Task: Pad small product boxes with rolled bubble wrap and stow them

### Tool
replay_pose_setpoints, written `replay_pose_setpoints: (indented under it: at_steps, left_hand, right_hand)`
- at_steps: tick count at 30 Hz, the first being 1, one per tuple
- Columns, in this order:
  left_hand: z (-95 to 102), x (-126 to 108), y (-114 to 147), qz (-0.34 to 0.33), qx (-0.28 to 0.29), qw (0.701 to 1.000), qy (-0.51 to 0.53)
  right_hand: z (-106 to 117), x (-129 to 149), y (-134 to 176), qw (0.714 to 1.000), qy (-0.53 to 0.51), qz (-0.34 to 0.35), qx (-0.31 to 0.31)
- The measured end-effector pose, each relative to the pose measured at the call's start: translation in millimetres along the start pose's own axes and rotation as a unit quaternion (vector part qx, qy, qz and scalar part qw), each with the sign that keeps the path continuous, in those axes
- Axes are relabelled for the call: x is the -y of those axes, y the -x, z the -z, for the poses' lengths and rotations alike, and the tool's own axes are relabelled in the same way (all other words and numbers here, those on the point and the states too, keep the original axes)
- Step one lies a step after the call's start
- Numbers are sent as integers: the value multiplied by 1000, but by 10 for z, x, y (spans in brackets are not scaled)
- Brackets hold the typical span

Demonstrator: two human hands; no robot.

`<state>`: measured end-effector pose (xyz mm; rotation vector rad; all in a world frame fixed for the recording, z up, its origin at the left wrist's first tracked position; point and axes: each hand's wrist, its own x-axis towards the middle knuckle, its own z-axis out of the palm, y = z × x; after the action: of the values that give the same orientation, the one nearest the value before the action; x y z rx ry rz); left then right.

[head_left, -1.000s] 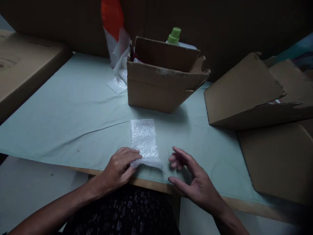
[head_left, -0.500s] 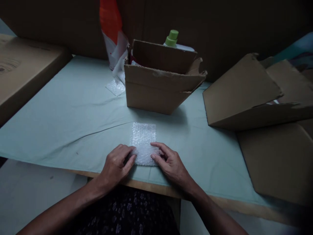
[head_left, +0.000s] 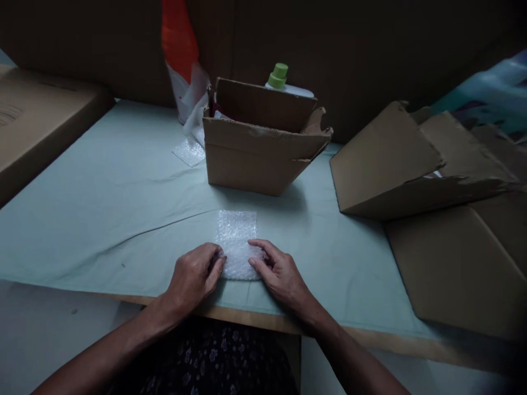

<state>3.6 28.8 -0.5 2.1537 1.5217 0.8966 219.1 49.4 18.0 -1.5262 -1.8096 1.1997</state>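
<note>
A folded piece of bubble wrap [head_left: 237, 233] lies near the front edge of the cloth-covered table, its lower part doubled over and thicker. My left hand [head_left: 195, 271] pinches its left edge between thumb and curled fingers. At the opposite edge, my right hand [head_left: 280, 274] grips the wrap, with the index finger and thumb resting on top and the other fingers curled at the side. Whether anything lies inside the fold cannot be made out.
An open cardboard box [head_left: 247, 156] stands behind the wrap, with a green-capped bottle [head_left: 279, 75] beyond it. More bubble wrap [head_left: 190, 152] lies beside an orange-and-white bag [head_left: 180, 44]. Torn cardboard boxes [head_left: 382, 164] fill the right; a flat carton [head_left: 49, 115] lies left.
The view has shifted slightly, moving everything a little left in the picture. My left fingers have curled in tighter on the wrap's edge. My right hand keeps nearly the same hold.
</note>
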Motion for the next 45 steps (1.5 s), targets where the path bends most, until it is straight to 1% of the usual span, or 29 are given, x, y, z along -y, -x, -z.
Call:
replay_pose_setpoints:
  at_steps: [2,3,4,5,6,7,8,10,11,12,13,15,17,18,20,22,24,26,27,29,30,32,33,34,36,39,42,45]
  left_hand:
    - [5,8,-32,31,23,999,-2]
    - [10,11,-51,49,34,998,-6]
    - [18,13,-70,65,43,997,-10]
    - [25,15,-89,77,51,996,-13]
    - [31,19,-105,85,59,994,-15]
    - [35,25,-119,89,66,994,-15]
    - [35,32,-130,88,70,994,-16]
    - [23,49,-141,80,75,994,-21]
    - [12,57,-141,76,75,994,-24]
    - [0,63,-136,70,69,995,-24]
    - [-10,66,-124,61,56,996,-21]
    - [-11,61,-78,27,9,1000,-8]
    - [27,42,-4,-31,-29,999,3]
    - [58,29,38,-60,-29,998,7]
    - [133,2,112,-94,8,995,26]
    - [198,-15,147,-81,46,994,64]
    - [226,-15,126,-35,59,993,94]
    - [208,3,56,10,57,994,91]
    - [184,16,11,21,55,995,80]
    - [121,46,-77,19,52,997,49]
    - [89,60,-113,13,51,998,29]
    - [37,81,-162,5,50,999,-11]
    - [20,87,-175,6,51,998,-27]
    - [10,91,-183,11,52,998,-39]
    - [2,94,-185,17,54,997,-48]
    - [12,90,-174,26,51,998,-30]
    - [43,74,-161,36,52,997,51]
    - [71,34,-154,81,82,979,166]
  right_hand:
    - [18,-22,28,999,37,32,-24]
    - [32,-36,64,994,66,64,-52]
    - [45,-50,114,985,103,109,-90]
    - [57,-63,172,968,142,165,-125]
    - [64,-76,233,947,181,221,-144]
    - [63,-87,289,927,217,271,-139]
    - [54,-96,332,910,250,311,-113]
    - [12,-113,356,886,305,347,-41]
    - [-15,-121,335,878,327,349,-15]
    - [-40,-129,295,872,344,350,-2]
    - [-58,-133,243,867,353,351,0]
    - [-62,-122,139,866,350,357,2]
    - [-16,-70,77,876,323,358,17]
    - [24,-30,66,887,302,349,35]
    - [124,66,67,917,249,303,77]
    - [220,156,63,949,185,227,120]
    - [275,212,25,969,120,149,158]
    - [271,216,-43,977,87,98,167]
    - [251,199,-80,980,91,87,153]
    - [200,132,-141,980,145,100,88]
    - [177,89,-161,974,185,118,49]
    - [148,3,-182,953,259,154,-13]
    - [142,-35,-186,943,286,165,-28]
    - [139,-65,-187,937,303,170,-32]
    - [134,-95,-184,935,309,176,-14]
    - [116,-68,-166,947,262,186,16]
    - [117,4,-113,966,179,184,36]
    - [160,41,-50,980,119,141,73]
